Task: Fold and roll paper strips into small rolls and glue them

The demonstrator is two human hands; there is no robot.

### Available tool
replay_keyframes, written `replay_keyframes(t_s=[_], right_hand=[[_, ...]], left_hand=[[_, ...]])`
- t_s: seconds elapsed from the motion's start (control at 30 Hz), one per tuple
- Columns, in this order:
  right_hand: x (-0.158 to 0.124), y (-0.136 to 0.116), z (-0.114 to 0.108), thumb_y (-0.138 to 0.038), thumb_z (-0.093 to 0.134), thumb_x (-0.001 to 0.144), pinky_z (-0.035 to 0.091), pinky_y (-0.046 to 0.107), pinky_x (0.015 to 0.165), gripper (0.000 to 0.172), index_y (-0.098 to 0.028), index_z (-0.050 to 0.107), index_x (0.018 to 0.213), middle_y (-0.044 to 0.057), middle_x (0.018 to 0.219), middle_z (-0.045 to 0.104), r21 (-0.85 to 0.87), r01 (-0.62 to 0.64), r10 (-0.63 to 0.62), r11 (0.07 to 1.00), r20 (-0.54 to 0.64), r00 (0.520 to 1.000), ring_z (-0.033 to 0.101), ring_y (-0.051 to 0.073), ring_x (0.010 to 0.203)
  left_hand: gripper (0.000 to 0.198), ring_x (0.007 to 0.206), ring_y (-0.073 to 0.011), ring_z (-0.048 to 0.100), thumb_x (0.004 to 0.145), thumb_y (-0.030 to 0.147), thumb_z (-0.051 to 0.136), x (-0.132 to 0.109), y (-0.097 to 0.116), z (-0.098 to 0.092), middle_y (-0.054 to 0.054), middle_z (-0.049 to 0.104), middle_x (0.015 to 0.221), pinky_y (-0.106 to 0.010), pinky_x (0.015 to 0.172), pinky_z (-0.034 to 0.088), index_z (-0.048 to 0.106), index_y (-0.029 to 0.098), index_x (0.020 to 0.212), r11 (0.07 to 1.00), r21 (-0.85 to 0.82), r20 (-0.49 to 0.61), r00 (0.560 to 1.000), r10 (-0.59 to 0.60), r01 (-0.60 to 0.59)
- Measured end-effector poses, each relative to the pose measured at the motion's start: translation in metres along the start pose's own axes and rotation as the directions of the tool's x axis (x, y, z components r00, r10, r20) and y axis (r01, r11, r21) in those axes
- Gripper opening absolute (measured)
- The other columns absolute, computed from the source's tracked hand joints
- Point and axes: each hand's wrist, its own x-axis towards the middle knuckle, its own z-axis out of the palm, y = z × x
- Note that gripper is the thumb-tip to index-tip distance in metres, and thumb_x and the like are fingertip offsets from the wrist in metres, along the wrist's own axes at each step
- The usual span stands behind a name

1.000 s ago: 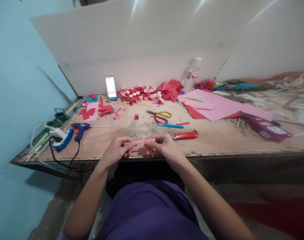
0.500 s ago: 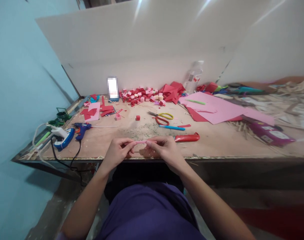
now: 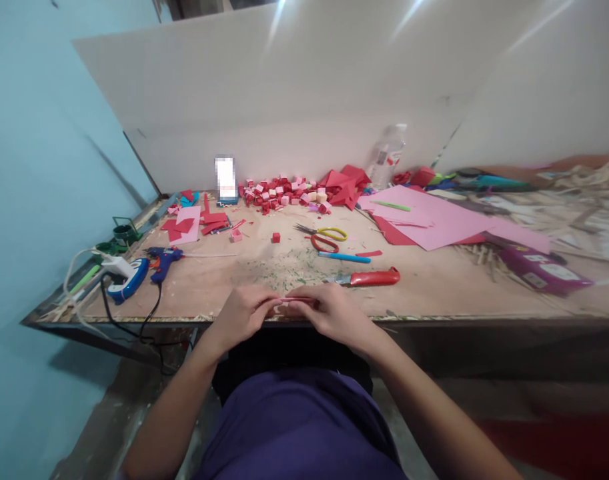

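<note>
Two hands are meeting at the near tabletop edge: left hand and right hand are both pinching a thin pink strip, fingers closed on its ends, strip lying level between them. Red knife is lying just beyond the right hand, scissors and blue pen farther out, glue gun off past the left hand

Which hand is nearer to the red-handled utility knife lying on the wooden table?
Right. The right hand is just on the person's side of the red-handled utility knife, by its blade end. The left hand is farther left, beyond the right. Both pinch a thin pink paper strip.
</note>
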Motion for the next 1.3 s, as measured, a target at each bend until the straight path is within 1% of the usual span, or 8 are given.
replay_keyframes(t_s=[0.17, 0.37, 0.5, 0.6, 0.83, 1.03, 1.17, 1.3], right_hand=[[0.002, 0.007, 0.006, -0.02, 0.051, 0.103, 0.043, 0.027, 0.07, 0.024, -0.017, 0.074, 0.102, 0.009, 0.088, 0.077, -0.183, 0.181, -0.175, 0.966, 0.051, 0.983, 0.069, 0.02, 0.076], [-0.005, 0.013, 0.005, -0.011, 0.049, 0.099, 0.04, 0.028, 0.066, 0.024, -0.015, 0.072, 0.092, 0.009, 0.078, 0.073, -0.303, 0.254, -0.272, 0.918, -0.016, 0.962, 0.064, 0.019, 0.069], [-0.011, 0.012, -0.003, -0.023, 0.05, 0.104, 0.043, 0.027, 0.068, 0.025, -0.017, 0.074, 0.104, 0.009, 0.087, 0.077, -0.247, 0.223, -0.239, 0.943, -0.037, 0.97, 0.068, 0.02, 0.074], [-0.015, 0.014, -0.01, -0.025, 0.048, 0.106, 0.042, 0.027, 0.066, 0.028, -0.016, 0.074, 0.099, 0.009, 0.083, 0.076, -0.196, 0.188, -0.198, 0.962, -0.032, 0.98, 0.067, 0.018, 0.07], [-0.018, 0.016, -0.02, -0.028, 0.047, 0.105, 0.045, 0.027, 0.064, 0.033, -0.016, 0.073, 0.089, 0.008, 0.076, 0.074, -0.091, 0.147, -0.153, 0.985, -0.063, 0.986, 0.066, 0.018, 0.065], [-0.021, 0.017, -0.024, -0.032, 0.049, 0.105, 0.047, 0.026, 0.065, 0.033, -0.015, 0.075, 0.094, 0.008, 0.079, 0.075, -0.039, 0.08, -0.081, 0.996, -0.028, 0.996, 0.067, 0.018, 0.067], [-0.024, 0.021, -0.027, -0.035, 0.048, 0.106, 0.045, 0.026, 0.059, 0.038, -0.015, 0.074, 0.086, 0.006, 0.069, 0.071, -0.036, 0.078, -0.08, 0.996, -0.061, 0.995, 0.06, 0.016, 0.057], [-0.026, 0.025, -0.03, -0.035, 0.051, 0.105, 0.048, 0.028, 0.06, 0.035, -0.017, 0.075, 0.088, 0.006, 0.072, 0.075, -0.043, 0.051, -0.055, 0.998, -0.099, 0.994, 0.066, 0.018, 0.06]], left_hand=[[0.022, 0.081, -0.0207, 0.072, 0.1, 0.019, 0.057, -0.002, -0.004, 0.006, -0.008, 0.08, 0.09, -0.03, 0.077, 0.054, 0.078, 0.018, 0.094, 0.978, 0.14, -0.048, 0.985, 0.163, -0.155], [0.019, 0.078, -0.0181, 0.073, 0.1, 0.019, 0.06, -0.001, -0.002, 0.005, -0.004, 0.081, 0.09, -0.027, 0.075, 0.055, 0.078, 0.019, 0.095, 0.983, 0.1, -0.041, 0.987, 0.157, -0.153], [0.023, 0.065, -0.0142, 0.069, 0.101, 0.019, 0.057, -0.003, -0.004, 0.002, -0.003, 0.077, 0.076, -0.022, 0.065, 0.053, 0.077, 0.017, 0.091, 0.993, 0.034, -0.112, 0.987, 0.117, -0.114], [0.024, 0.062, -0.0138, 0.068, 0.101, 0.022, 0.057, -0.004, -0.005, 0.002, -0.003, 0.074, 0.071, -0.022, 0.063, 0.052, 0.077, 0.016, 0.09, 0.995, 0.02, -0.13, 0.987, 0.099, -0.097], [0.02, 0.065, -0.015, 0.074, 0.098, 0.027, 0.064, -0.005, -0.007, 0.001, -0.002, 0.079, 0.076, -0.021, 0.063, 0.058, 0.08, 0.018, 0.09, 0.971, -0.222, -0.057, 0.993, -0.102, 0.087], [0.022, 0.066, -0.0151, 0.074, 0.098, 0.027, 0.062, -0.008, -0.01, 0.004, -0.003, 0.079, 0.076, -0.021, 0.066, 0.06, 0.081, 0.018, 0.092, 0.968, -0.236, -0.119, 0.986, -0.118, 0.087], [0.02, 0.069, -0.0174, 0.077, 0.095, 0.032, 0.067, -0.006, -0.008, 0.004, -0.003, 0.081, 0.079, -0.024, 0.068, 0.063, 0.082, 0.019, 0.091, 0.918, -0.365, -0.055, 0.981, -0.186, 0.154], [0.02, 0.071, -0.0193, 0.078, 0.094, 0.032, 0.069, -0.006, -0.01, 0.003, -0.004, 0.081, 0.079, -0.026, 0.067, 0.065, 0.081, 0.017, 0.087, 0.887, -0.426, -0.036, 0.976, -0.212, 0.177]])
